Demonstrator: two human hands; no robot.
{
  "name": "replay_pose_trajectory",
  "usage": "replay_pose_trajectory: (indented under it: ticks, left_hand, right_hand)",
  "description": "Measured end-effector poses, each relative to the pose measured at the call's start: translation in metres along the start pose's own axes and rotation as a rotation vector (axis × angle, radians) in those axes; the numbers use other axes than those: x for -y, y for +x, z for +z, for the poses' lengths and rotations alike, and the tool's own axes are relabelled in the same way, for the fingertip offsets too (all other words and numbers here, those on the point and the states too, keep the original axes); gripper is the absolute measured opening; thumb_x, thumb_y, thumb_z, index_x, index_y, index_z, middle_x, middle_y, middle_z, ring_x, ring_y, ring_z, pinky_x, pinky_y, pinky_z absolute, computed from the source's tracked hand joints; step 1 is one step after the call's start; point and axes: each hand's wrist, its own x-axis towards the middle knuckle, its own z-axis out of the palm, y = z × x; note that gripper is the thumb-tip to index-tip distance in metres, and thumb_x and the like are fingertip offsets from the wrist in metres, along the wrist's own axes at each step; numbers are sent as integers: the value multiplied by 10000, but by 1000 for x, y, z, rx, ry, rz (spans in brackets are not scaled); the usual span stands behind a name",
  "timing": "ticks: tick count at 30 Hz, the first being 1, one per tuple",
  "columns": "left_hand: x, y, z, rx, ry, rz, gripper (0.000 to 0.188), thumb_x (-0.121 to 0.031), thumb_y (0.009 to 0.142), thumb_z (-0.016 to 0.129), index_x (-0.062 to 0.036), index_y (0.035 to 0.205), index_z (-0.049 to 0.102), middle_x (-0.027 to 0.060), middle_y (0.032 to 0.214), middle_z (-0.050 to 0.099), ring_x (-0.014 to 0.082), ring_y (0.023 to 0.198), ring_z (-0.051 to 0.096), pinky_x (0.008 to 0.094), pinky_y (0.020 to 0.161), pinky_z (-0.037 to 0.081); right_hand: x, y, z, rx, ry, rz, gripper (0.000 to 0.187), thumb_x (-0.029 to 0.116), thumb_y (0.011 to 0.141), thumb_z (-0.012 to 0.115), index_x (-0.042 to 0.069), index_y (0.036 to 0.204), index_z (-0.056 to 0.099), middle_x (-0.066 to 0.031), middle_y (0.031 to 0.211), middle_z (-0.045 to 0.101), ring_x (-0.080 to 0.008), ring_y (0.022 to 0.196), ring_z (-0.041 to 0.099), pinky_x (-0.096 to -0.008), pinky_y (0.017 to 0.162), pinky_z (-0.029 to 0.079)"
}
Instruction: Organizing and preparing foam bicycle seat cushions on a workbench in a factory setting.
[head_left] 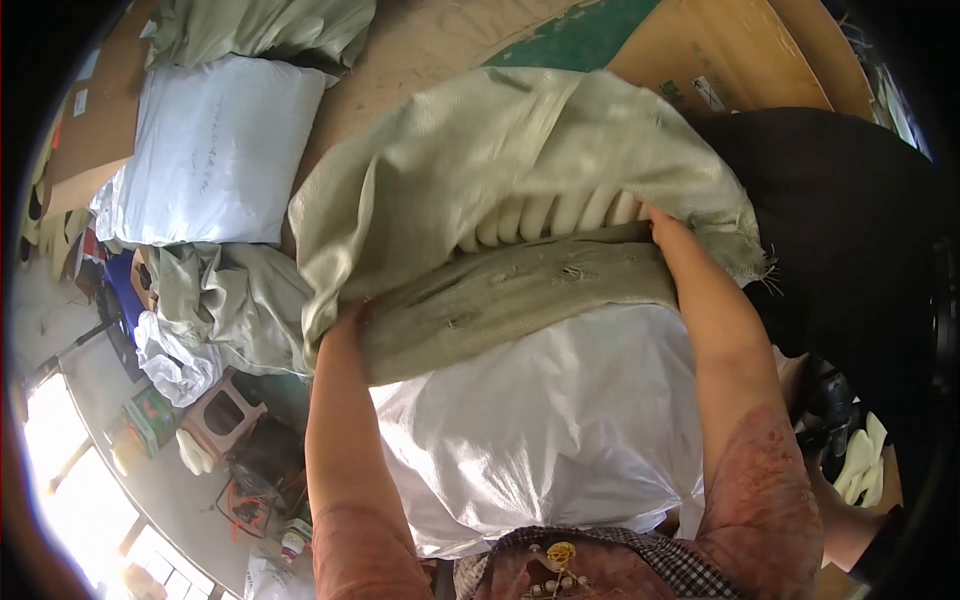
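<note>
A large grey-green woven sack (480, 135) lies before me with its mouth spread open. Inside it shows a row of pale, rounded, finger-like items (555, 213), packed side by side. My right hand (655, 218) reaches into the right end of the mouth, beside the last of these items; most of its fingers are hidden. At the left end, my left hand (352, 318) goes under the sack's fold, and its fingers cannot be seen. The near flap (520, 290) is darker and has small worn holes. Closest to my body is a shiny white woven sack (540, 430).
A white wrapped bale (225, 150) lies at the far left, next to a cardboard box (95, 130). More green sacking (245, 300) is bunched on the left. Cardboard sheets (730, 55) lean at the far right, above a black surface (840, 220). Pale gloves (862, 460) lie at the lower right.
</note>
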Motion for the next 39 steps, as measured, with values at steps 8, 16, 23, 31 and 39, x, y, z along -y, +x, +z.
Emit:
replay_pose_trajectory:
  ticks: [8, 16, 23, 31, 39]
  left_hand:
    - [5, 45, -13, -144, -152, -75, 576, -418, 851, 527, -97, 1320, 428, 122, 1373, 412, 306, 1272, 365, 372, 1071, 277]
    - [5, 70, -12, -268, -356, -64, 621, -440, 823, 571, -82, 1313, 436, 127, 1362, 424, 298, 1268, 373, 368, 1069, 277]
    - [-18, 73, -1, -399, -493, -63, 662, -459, 799, 610, -69, 1307, 443, 131, 1353, 434, 291, 1264, 379, 365, 1067, 278]
    - [-30, 71, -20, -506, -610, -107, 704, -478, 775, 649, -55, 1301, 449, 134, 1344, 445, 284, 1260, 386, 362, 1065, 278]
    - [-29, 63, -6, -553, 211, -163, 741, -428, 685, 732, -97, 1294, 470, 184, 1290, 475, 348, 1228, 404, 404, 1035, 302]
  right_hand:
    - [20, -35, -21, 88, 133, -13, 665, 308, 697, 716, 26, 1237, 450, -185, 1252, 437, -309, 1130, 443, -367, 968, 327]
    - [70, -6, -64, 76, 237, 3, 770, 343, 698, 734, 41, 1317, 391, -178, 1354, 370, -311, 1222, 384, -368, 1033, 276]
    - [99, -39, -68, 4, 385, -252, 829, 459, 668, 777, 32, 1298, 449, -144, 1300, 475, -245, 1179, 454, -341, 982, 359]
    - [135, -77, -38, -268, -629, -789, 719, 307, 691, 745, 84, 1303, 440, -179, 1270, 490, -345, 1190, 457, -414, 980, 386]
    - [173, -53, -41, -171, -812, -834, 545, 184, 723, 675, 71, 1224, 491, -162, 1229, 522, -337, 1139, 488, -426, 941, 417]
